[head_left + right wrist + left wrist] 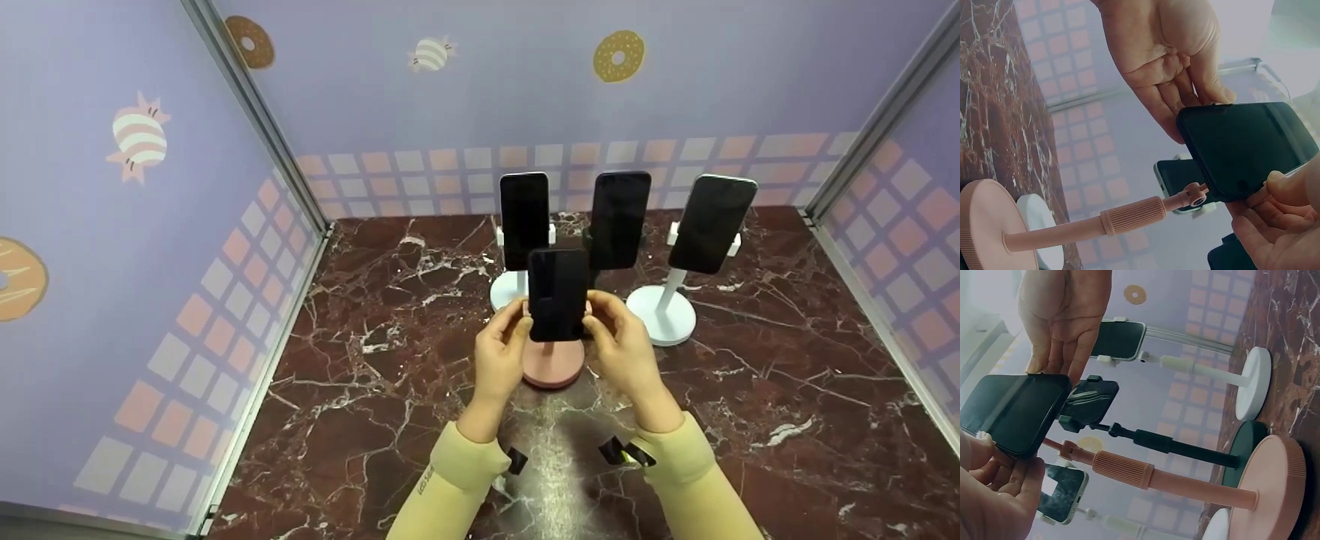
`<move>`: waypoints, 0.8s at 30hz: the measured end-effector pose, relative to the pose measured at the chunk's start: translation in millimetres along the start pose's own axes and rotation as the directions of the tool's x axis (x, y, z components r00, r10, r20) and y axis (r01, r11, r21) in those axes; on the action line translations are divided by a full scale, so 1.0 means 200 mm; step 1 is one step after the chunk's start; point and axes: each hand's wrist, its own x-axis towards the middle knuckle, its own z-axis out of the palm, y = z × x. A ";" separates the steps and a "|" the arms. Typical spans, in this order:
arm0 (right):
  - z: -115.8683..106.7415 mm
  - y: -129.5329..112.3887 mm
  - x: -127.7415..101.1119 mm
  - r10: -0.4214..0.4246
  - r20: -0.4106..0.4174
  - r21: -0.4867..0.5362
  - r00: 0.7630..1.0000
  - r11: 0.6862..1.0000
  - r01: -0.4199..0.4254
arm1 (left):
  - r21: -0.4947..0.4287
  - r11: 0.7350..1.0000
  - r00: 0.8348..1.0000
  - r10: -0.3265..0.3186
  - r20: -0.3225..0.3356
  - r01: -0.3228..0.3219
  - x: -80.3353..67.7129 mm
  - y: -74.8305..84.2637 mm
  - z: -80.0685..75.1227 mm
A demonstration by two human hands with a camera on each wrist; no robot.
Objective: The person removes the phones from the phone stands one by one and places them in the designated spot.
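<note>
A black slab smartphone with a dark glass screen is held upright on the pink round-based phone stand, near the front middle of the dark red marble tabletop. Its lower edge is seen at the stand's clamp head in the wrist views; whether the clamp is fully closed on it cannot be told.

The left hand is closed on the phone's left long edge, thumb and fingers pinching it. The right hand is pinched on the right long edge the same way. In the left wrist view the phone is seen between both hands, with the pink ribbed stem running down to the base.

Handling, as judged: the phone is rigid, light to moderate in weight, with smooth slippery glass and a breakable screen. It is best gripped by the two long side edges, not the face. The stand is top-heavy once loaded, so its base may need steadying.

Behind it three more dark phones are mounted: one on a white stand at left, one on a black stand in the middle, one on a white stand at right.
</note>
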 end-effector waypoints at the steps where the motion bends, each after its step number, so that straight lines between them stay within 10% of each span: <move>1: 0.00 0.01 0.00 -0.003 -0.001 0.000 1.000 1.000 0.003 | -0.007 1.000 1.000 0.006 0.005 -0.006 0.00 -0.01 0.00; 24: 0.00 0.03 -0.05 0.003 0.008 -0.013 1.000 1.000 -0.003 | -0.049 0.998 0.998 -0.040 0.057 0.043 -0.03 -0.03 -0.03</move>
